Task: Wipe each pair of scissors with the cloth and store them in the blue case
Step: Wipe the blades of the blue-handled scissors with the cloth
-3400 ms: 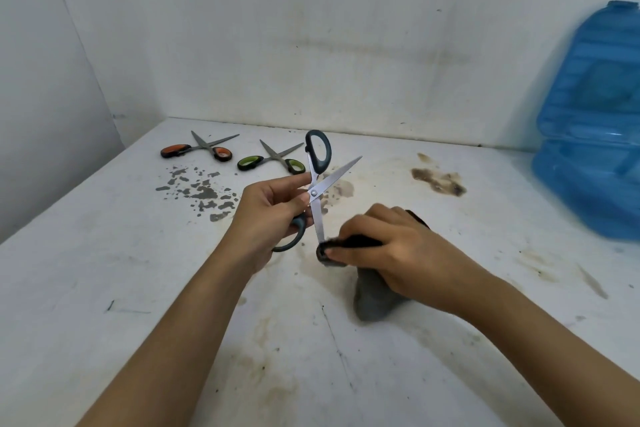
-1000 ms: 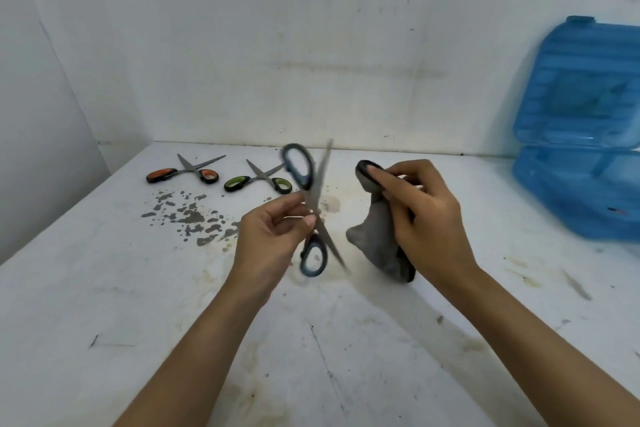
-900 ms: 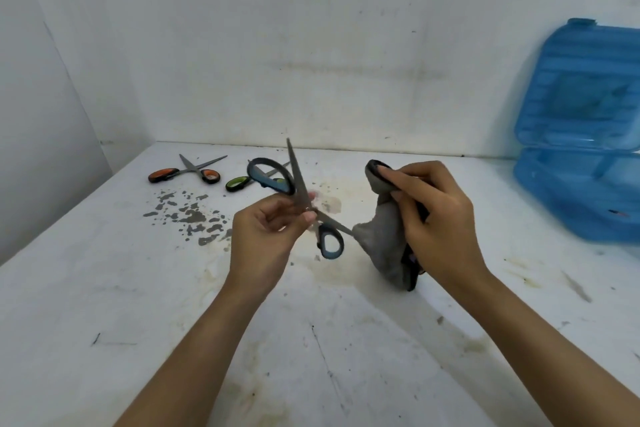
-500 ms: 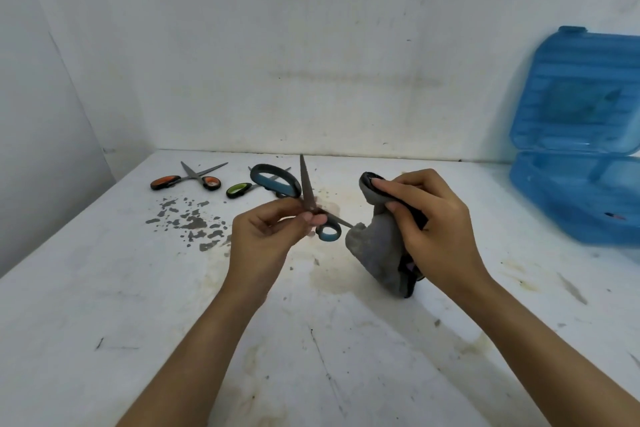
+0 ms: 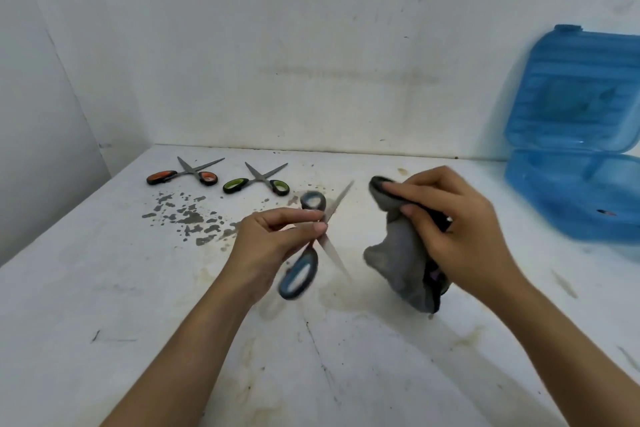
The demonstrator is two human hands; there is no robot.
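3 pairs of scissors are seen above a stained worktop: the blue-handled scissors, blades spread, are pinched near the pivot by the left hand, their long axis running from lower left to upper right, while the grey cloth is gripped by the right hand just to the right. The blue case lies open further right, nearer the right hand. Compared with half a second before, the scissors have been turned. The orange-handled scissors and green-handled scissors await wiping.
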